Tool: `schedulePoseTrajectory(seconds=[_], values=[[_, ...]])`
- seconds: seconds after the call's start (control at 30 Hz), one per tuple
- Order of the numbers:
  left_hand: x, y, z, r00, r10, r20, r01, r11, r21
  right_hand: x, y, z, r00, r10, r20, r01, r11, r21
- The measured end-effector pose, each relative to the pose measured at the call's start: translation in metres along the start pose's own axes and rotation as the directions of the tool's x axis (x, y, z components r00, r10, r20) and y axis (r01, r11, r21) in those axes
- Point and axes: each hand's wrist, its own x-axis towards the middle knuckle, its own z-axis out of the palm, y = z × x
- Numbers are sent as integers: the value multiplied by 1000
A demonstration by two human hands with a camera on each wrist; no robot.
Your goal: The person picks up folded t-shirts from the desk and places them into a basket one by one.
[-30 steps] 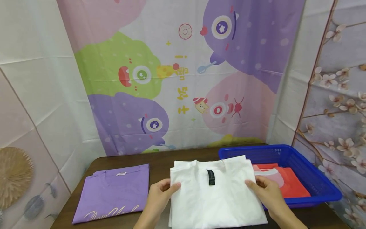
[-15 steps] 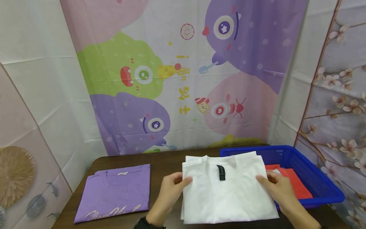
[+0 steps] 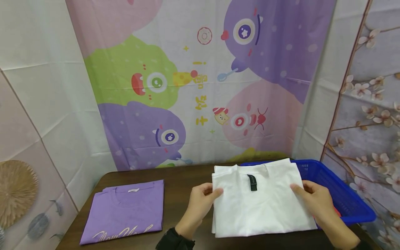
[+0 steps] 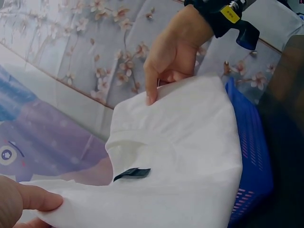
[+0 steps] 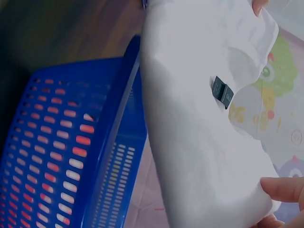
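A folded white T-shirt (image 3: 262,208) with a black neck label (image 3: 252,182) is held up between my two hands. My left hand (image 3: 201,203) pinches its left edge, thumb on the front. On the opposite edge, my right hand (image 3: 317,199) pinches it the same way. In the head view the shirt overlaps the left part of a blue plastic basket (image 3: 359,208). The right wrist view shows the shirt (image 5: 199,142) beside the rim of the basket (image 5: 107,142), with red cloth showing through the holes.
A folded purple T-shirt (image 3: 131,208) with pale lettering lies on the left of the dark wooden table (image 3: 178,187). Behind the table hangs a cartoon-print curtain (image 3: 206,139). A flower-print cloth (image 3: 372,121) hangs close on the right, beyond the basket.
Both hands have carried the white T-shirt to the right and slightly up, so it now covers more of the basket and nearly all the red cloth. The purple T-shirt has stayed put.
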Motion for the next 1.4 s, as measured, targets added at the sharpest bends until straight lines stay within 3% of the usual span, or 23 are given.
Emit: schedulePoseTrajectory(seconds=[0.37, 0.67, 1.0, 1.4], values=[[11, 7, 24, 998, 55, -24, -56, 998, -28, 12, 3, -18, 998, 29, -51, -32, 997, -65], [16, 14, 42, 1000, 30, -10, -30, 999, -27, 24, 16, -27, 990, 34, -137, -46, 995, -89], [24, 18, 63, 999, 35, -8, -35, 998, -61, 34, 23, -42, 986, -6, -165, -19, 989, -149], [32, 22, 93, 999, 8, -36, -12, 995, -95, 45, 33, -51, 962, -11, -273, -42, 981, -188]])
